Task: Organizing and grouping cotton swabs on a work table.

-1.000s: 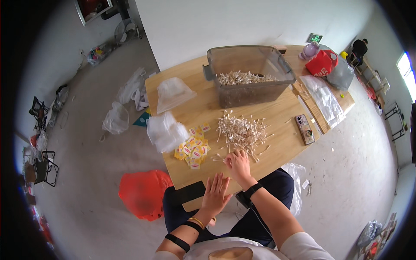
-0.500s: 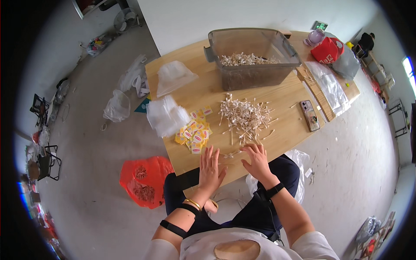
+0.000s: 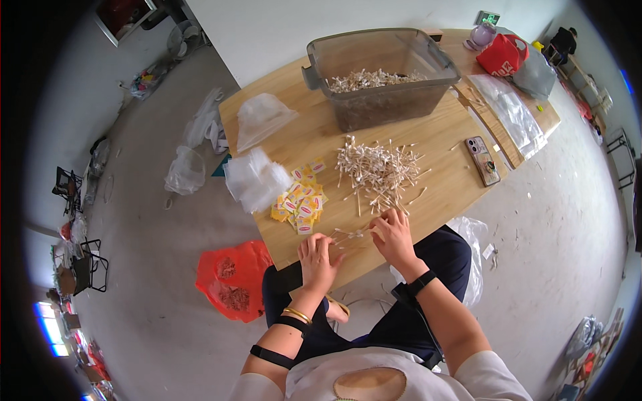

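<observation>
A few loose cotton swabs (image 3: 350, 234) lie near the table's front edge, between my two hands. My left hand (image 3: 318, 262) rests at their left end, its fingers bent and the thumb apart from them. At their right end my right hand (image 3: 394, 239) is also bent, thumb apart, fingertips by the swabs. Neither hand visibly lifts anything. Just beyond my right hand spreads a loose pile of cotton swabs (image 3: 380, 170). Left of the pile lies a heap of small yellow and white printed cards (image 3: 299, 202), with a stack of clear plastic bags (image 3: 257, 182) beside it.
A grey translucent bin (image 3: 394, 113) part-filled with swabs stands at the table's back. To the right are a phone (image 3: 483, 162), clear plastic sheeting (image 3: 511, 117) and a red bag (image 3: 501, 57). A red plastic bag (image 3: 233, 281) sits on the floor at left.
My left hand's spread fingers have bent inward beside the loose swabs. My right hand's fingers have curled more and moved slightly up. The whole view has shifted and turned a little.
</observation>
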A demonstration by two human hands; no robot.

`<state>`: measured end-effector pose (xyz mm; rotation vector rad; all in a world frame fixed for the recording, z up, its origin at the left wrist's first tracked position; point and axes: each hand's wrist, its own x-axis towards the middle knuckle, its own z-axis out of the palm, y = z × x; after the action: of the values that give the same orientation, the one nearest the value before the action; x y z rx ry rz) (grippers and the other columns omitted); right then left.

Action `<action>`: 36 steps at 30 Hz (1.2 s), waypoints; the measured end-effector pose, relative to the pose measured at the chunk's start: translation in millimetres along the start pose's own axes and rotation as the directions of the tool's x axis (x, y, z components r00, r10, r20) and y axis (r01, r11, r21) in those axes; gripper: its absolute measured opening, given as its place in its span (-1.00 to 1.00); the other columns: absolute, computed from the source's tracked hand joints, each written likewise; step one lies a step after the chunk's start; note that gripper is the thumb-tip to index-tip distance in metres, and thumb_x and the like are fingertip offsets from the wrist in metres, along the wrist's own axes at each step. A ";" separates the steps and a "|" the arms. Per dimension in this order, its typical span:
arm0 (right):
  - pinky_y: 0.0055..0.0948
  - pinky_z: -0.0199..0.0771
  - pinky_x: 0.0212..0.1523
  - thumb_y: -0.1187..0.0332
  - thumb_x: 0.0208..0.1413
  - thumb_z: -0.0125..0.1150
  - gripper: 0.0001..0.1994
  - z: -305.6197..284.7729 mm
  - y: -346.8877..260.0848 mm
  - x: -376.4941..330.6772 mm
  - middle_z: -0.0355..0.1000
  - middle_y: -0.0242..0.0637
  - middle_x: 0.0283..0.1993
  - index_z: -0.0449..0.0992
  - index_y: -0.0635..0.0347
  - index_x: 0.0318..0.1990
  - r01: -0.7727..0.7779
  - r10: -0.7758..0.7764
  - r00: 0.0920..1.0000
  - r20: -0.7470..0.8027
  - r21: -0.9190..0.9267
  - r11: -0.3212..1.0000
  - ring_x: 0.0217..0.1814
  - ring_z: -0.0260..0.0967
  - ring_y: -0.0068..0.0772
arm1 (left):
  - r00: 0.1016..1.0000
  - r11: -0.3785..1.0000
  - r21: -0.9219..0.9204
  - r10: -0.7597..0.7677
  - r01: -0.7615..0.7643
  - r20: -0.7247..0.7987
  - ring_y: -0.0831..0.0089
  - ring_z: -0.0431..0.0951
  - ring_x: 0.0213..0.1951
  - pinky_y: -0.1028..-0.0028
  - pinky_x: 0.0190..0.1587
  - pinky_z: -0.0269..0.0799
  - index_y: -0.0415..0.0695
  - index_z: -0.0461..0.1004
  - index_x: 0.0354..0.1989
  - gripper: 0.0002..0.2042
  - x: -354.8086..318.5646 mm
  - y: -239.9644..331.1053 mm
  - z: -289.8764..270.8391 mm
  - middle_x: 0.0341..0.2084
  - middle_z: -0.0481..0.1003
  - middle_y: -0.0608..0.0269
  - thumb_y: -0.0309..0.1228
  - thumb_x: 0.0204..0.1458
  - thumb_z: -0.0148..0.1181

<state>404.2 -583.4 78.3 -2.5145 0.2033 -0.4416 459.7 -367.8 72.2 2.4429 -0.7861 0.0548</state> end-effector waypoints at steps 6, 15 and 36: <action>-0.19 0.29 -0.02 0.44 -0.06 0.30 -0.85 11.0 -3.4 6.1 0.32 -0.27 -0.17 0.53 0.03 -0.29 0.066 -0.065 0.996 0.062 -0.020 0.998 -0.03 0.25 -0.11 | 0.998 0.998 0.064 0.009 -0.004 -0.068 0.17 0.37 -0.04 0.13 0.06 0.23 -0.01 0.47 -0.21 -0.72 9.5 1.6 12.3 -0.18 0.37 0.26 -0.32 -0.08 0.38; -0.18 0.31 -0.02 0.49 -0.05 0.29 -0.85 -2.0 19.4 19.7 0.34 -0.24 -0.19 0.51 0.05 -0.30 -0.141 0.133 0.979 -0.154 -0.040 0.989 -0.03 0.28 -0.08 | 1.000 0.994 0.112 0.017 -0.015 -0.022 0.24 0.40 -0.11 0.17 0.05 0.24 0.01 0.51 -0.35 -0.84 19.7 -4.1 15.1 -0.28 0.40 0.31 -0.33 -0.10 0.36; -0.18 0.32 0.04 0.48 -0.03 0.29 -0.90 0.1 3.1 6.4 0.35 -0.25 -0.18 0.52 0.08 -0.34 -0.051 0.051 0.999 0.011 0.034 0.998 0.01 0.26 -0.11 | 0.996 0.998 -0.005 -0.064 0.063 -0.057 0.23 0.44 -0.12 0.18 0.05 0.23 0.01 0.51 -0.29 -0.84 -27.5 -2.1 -9.4 -0.31 0.43 0.32 -0.40 -0.05 0.32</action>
<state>410.1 -587.5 78.2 -2.4712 0.2533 -0.4080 439.3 -347.0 73.4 2.4506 -0.6826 0.0990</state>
